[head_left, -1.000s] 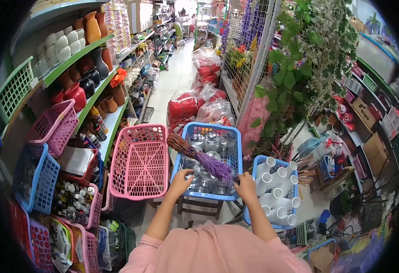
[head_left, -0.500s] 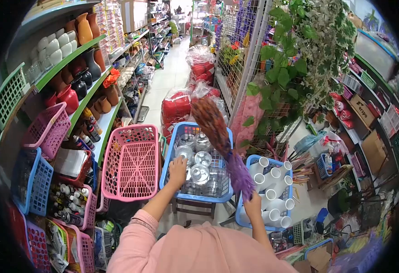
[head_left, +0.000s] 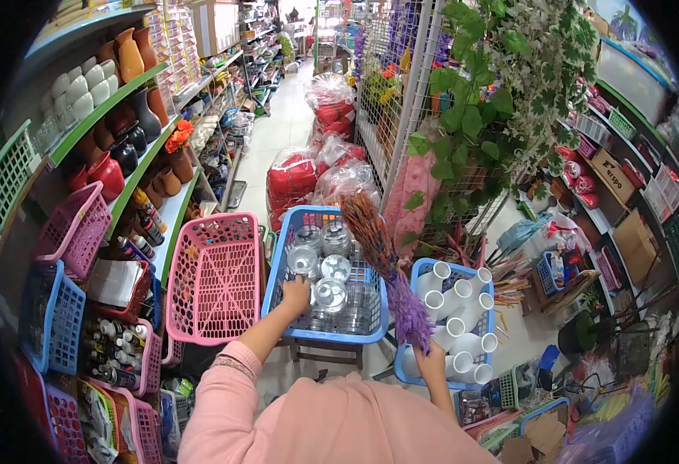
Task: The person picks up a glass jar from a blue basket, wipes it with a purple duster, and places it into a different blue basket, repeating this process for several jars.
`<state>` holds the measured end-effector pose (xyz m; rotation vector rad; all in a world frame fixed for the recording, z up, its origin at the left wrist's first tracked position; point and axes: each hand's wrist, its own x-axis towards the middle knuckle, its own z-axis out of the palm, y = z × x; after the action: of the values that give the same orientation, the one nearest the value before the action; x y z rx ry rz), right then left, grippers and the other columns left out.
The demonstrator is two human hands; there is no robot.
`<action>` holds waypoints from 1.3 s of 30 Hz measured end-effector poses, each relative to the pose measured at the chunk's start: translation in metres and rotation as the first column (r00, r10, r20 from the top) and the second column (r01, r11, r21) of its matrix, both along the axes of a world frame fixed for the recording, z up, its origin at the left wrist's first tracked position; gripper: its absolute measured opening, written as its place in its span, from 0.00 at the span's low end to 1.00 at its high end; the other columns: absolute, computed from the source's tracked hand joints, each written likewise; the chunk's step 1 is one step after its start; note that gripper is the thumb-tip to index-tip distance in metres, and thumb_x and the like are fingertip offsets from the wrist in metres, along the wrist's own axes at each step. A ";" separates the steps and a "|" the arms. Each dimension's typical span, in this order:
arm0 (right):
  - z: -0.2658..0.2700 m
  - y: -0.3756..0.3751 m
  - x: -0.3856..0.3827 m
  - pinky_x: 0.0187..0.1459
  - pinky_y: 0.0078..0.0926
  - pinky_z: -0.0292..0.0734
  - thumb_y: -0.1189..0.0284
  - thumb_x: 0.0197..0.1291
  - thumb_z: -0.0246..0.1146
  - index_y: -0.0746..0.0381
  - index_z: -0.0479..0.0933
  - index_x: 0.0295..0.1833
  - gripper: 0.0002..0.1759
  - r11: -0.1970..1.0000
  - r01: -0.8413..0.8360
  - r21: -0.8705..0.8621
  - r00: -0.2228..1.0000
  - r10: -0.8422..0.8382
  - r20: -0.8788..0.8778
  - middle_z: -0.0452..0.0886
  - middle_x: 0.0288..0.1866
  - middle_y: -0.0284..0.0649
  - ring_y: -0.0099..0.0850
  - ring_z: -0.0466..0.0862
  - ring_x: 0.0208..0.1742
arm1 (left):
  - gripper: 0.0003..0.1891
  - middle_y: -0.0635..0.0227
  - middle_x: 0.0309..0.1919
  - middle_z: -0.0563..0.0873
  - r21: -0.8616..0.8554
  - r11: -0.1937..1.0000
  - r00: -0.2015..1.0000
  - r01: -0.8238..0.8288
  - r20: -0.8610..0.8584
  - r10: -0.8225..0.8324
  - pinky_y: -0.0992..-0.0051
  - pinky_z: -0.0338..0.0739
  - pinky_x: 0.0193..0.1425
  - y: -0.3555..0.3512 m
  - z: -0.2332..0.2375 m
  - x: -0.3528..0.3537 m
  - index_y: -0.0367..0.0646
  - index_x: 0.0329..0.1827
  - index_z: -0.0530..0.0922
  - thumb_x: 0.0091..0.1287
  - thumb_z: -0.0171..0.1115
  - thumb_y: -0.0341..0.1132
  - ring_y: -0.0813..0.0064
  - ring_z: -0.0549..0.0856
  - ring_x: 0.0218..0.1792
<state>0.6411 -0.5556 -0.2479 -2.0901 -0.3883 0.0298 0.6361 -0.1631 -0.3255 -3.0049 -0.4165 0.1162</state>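
In the head view, my right hand (head_left: 431,362) is closed around the purple lower end of a feather duster (head_left: 382,259). Its brown, speckled plumes lean up and left over the right rim of a blue basket (head_left: 268,298). Inside this basket stand several clear lidded jars (head_left: 335,268). At the basket's left side, my left hand (head_left: 296,295) has its fingers curled at the edge of a clear jar (head_left: 314,291); the fingertips are partly hidden. Just right of the duster, a second blue basket (head_left: 489,317) holds several white vases (head_left: 455,295).
A pink basket (head_left: 175,282) stands left of the jars. Shelves with pots and vases (head_left: 106,176) line the left side. Bagged red goods (head_left: 291,176) sit in the aisle behind, beside a wire rack (head_left: 389,100) hung with green vines (head_left: 463,108). Bundled sticks (head_left: 509,284) lie at right.
The duster's tip has swung slightly down and right, and its plumes look less blurred. My left hand has moved down from the jar tops to a lower jar's edge, its fingers more curled.
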 end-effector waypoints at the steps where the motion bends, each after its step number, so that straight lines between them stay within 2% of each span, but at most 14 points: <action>1: 0.002 0.002 0.001 0.40 0.34 0.76 0.69 0.57 0.65 0.67 0.80 0.43 0.13 1.000 -0.011 -0.012 1.000 0.011 0.003 0.83 0.35 0.53 0.45 0.84 0.37 | 0.37 0.54 0.48 0.77 -0.045 0.998 0.996 -0.052 -0.078 0.049 0.57 0.76 0.53 0.003 -0.008 0.005 0.45 0.55 0.72 0.38 0.78 0.42 0.54 0.81 0.50; 6: -0.005 0.009 0.004 0.38 0.36 0.76 0.67 0.57 0.66 0.66 0.80 0.43 0.14 0.998 -0.022 -0.060 1.000 0.022 -0.006 0.83 0.34 0.53 0.49 0.84 0.36 | 0.41 0.52 0.55 0.72 -0.097 0.988 0.986 -0.119 -0.125 0.106 0.59 0.78 0.50 -0.001 0.002 0.004 0.50 0.62 0.70 0.40 0.77 0.39 0.51 0.80 0.50; 8: -0.007 0.011 0.005 0.38 0.37 0.76 0.66 0.57 0.66 0.65 0.80 0.43 0.14 0.995 -0.024 -0.100 0.999 0.021 -0.031 0.83 0.33 0.52 0.49 0.84 0.36 | 0.41 0.53 0.59 0.68 -0.106 0.994 0.993 -0.029 -0.120 0.016 0.58 0.79 0.50 -0.002 0.007 -0.001 0.60 0.64 0.70 0.41 0.76 0.36 0.48 0.79 0.51; 11: -0.007 0.012 0.004 0.37 0.36 0.76 0.65 0.57 0.66 0.63 0.81 0.45 0.14 0.992 -0.039 -0.124 0.998 0.033 -0.048 0.83 0.33 0.52 0.48 0.85 0.36 | 0.40 0.54 0.60 0.66 -0.034 0.999 0.999 0.011 -0.051 -0.013 0.57 0.80 0.49 0.008 -0.018 0.000 0.67 0.63 0.71 0.41 0.75 0.33 0.45 0.78 0.51; 18: -0.011 0.011 0.008 0.37 0.36 0.76 0.66 0.57 0.66 0.62 0.81 0.45 0.14 0.988 -0.081 -0.132 0.997 0.079 -0.019 0.84 0.34 0.53 0.47 0.85 0.37 | 0.42 0.52 0.62 0.65 -0.154 0.988 1.000 0.011 -0.010 -0.013 0.57 0.81 0.46 0.011 0.000 -0.009 0.66 0.62 0.71 0.39 0.75 0.27 0.44 0.80 0.47; 23: -0.009 0.016 0.014 0.38 0.35 0.76 0.68 0.57 0.66 0.64 0.81 0.45 0.14 0.989 -0.121 -0.087 0.993 0.121 -0.010 0.84 0.35 0.53 0.47 0.85 0.37 | 0.49 0.54 0.55 0.73 -0.280 0.960 0.998 -0.022 -0.060 0.006 0.58 0.82 0.44 0.012 0.027 -0.018 0.64 0.66 0.64 0.36 0.77 0.26 0.47 0.81 0.50; 27: -0.014 0.023 0.021 0.38 0.35 0.76 0.68 0.57 0.66 0.66 0.81 0.44 0.13 0.988 -0.148 -0.047 0.989 0.148 0.017 0.84 0.34 0.53 0.48 0.85 0.36 | 0.50 0.58 0.51 0.76 -0.151 0.987 0.998 0.062 -0.023 -0.066 0.54 0.79 0.50 0.002 0.064 -0.029 0.57 0.66 0.65 0.34 0.79 0.30 0.50 0.80 0.53; 31: -0.012 0.025 0.018 0.39 0.35 0.76 0.68 0.58 0.65 0.65 0.81 0.44 0.13 0.984 -0.168 -0.051 0.985 0.167 -0.036 0.84 0.35 0.53 0.46 0.85 0.36 | 0.50 0.55 0.52 0.76 -0.183 0.976 0.993 0.117 0.045 -0.111 0.55 0.78 0.50 0.006 0.091 -0.046 0.57 0.67 0.65 0.34 0.80 0.33 0.50 0.80 0.50; 33: -0.020 0.022 0.017 0.39 0.35 0.76 0.67 0.58 0.66 0.65 0.81 0.44 0.14 0.986 -0.157 -0.062 0.988 0.157 -0.006 0.84 0.34 0.53 0.46 0.85 0.36 | 0.51 0.55 0.57 0.74 -0.501 0.841 0.963 0.206 0.256 -0.083 0.57 0.78 0.54 0.011 0.097 -0.054 0.53 0.68 0.62 0.36 0.81 0.34 0.50 0.77 0.56; 34: -0.019 0.023 0.017 0.39 0.35 0.76 0.66 0.58 0.66 0.65 0.81 0.45 0.14 0.986 -0.148 -0.074 0.988 0.150 0.020 0.84 0.34 0.52 0.45 0.85 0.36 | 0.51 0.55 0.57 0.74 -0.495 0.843 0.961 0.211 0.262 -0.087 0.57 0.78 0.54 0.005 0.107 -0.059 0.53 0.68 0.62 0.36 0.81 0.34 0.50 0.77 0.56; 35: -0.017 0.024 0.017 0.39 0.35 0.76 0.66 0.58 0.66 0.65 0.81 0.45 0.14 0.987 -0.146 -0.069 0.989 0.148 0.025 0.84 0.34 0.52 0.45 0.85 0.36 | 0.50 0.56 0.60 0.72 -0.758 0.634 0.947 0.153 0.296 0.125 0.59 0.77 0.57 -0.005 0.116 -0.066 0.51 0.69 0.60 0.40 0.81 0.35 0.53 0.76 0.59; 36: -0.009 0.023 0.012 0.39 0.35 0.76 0.64 0.58 0.67 0.65 0.81 0.45 0.16 0.986 -0.145 -0.084 0.989 0.147 0.013 0.84 0.35 0.52 0.45 0.85 0.36 | 0.50 0.57 0.63 0.71 -0.932 0.337 0.909 0.131 0.249 0.334 0.60 0.76 0.59 -0.012 0.119 -0.073 0.49 0.71 0.58 0.44 0.80 0.36 0.56 0.75 0.61; 37: -0.004 0.024 0.010 0.39 0.35 0.76 0.63 0.58 0.67 0.65 0.81 0.45 0.17 0.984 -0.145 -0.099 0.989 0.146 0.001 0.84 0.35 0.51 0.45 0.85 0.36 | 0.50 0.57 0.63 0.71 -0.931 0.340 0.909 0.132 0.251 0.333 0.60 0.76 0.59 -0.013 0.108 -0.075 0.49 0.71 0.58 0.44 0.80 0.36 0.56 0.75 0.61; 39: -0.009 0.023 0.009 0.39 0.38 0.76 0.61 0.58 0.66 0.64 0.80 0.46 0.18 0.985 -0.144 -0.096 0.989 0.143 -0.024 0.84 0.35 0.52 0.49 0.84 0.37 | 0.47 0.60 0.67 0.67 -0.948 -0.065 0.826 0.312 0.237 0.512 0.61 0.73 0.63 -0.017 0.096 -0.077 0.47 0.73 0.54 0.54 0.75 0.35 0.62 0.73 0.64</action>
<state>0.6501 -0.5329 -0.2568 -2.1525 -0.5361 0.1545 0.5587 -0.1799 -0.2291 -4.5253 -1.0537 -1.0637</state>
